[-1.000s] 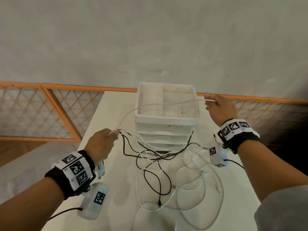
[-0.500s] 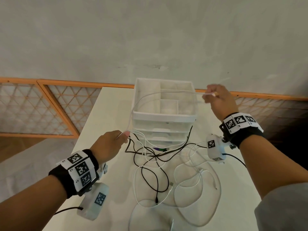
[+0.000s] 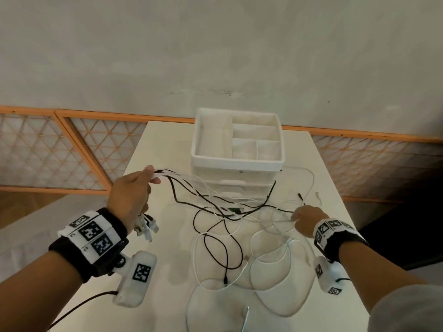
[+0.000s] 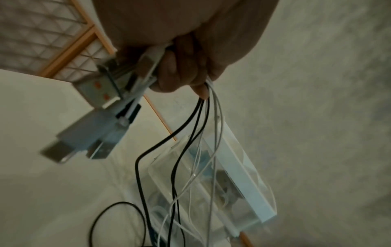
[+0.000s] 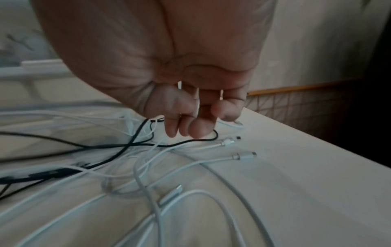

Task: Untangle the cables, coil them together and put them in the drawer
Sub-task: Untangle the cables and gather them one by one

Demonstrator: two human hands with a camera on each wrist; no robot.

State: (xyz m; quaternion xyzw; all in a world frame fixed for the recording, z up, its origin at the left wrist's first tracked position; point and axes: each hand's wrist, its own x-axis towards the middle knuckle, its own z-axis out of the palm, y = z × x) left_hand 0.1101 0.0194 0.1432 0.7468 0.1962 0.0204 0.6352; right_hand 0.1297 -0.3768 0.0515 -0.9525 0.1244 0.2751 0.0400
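My left hand (image 3: 134,192) is raised above the table's left side. It grips a bundle of black and white cables (image 4: 203,117), and their USB plugs (image 3: 146,227) hang below the fist. The strands run down into a tangle (image 3: 227,212) in front of the white drawer unit (image 3: 236,162), whose drawers look closed. My right hand (image 3: 305,219) is low at the right. Its fingertips (image 5: 186,128) pinch a black cable (image 5: 214,133) near its end. Loose white cable loops (image 3: 271,259) lie on the table near me.
The white table (image 3: 165,144) is narrow, with its right edge just beyond my right hand. An orange lattice railing (image 3: 72,149) and a grey wall stand behind it. A white cable (image 3: 310,176) trails to the right of the drawer unit.
My right hand let go of the white cable it held over the drawer unit and dropped to the table at the right. My left hand rose slightly with its bundle.
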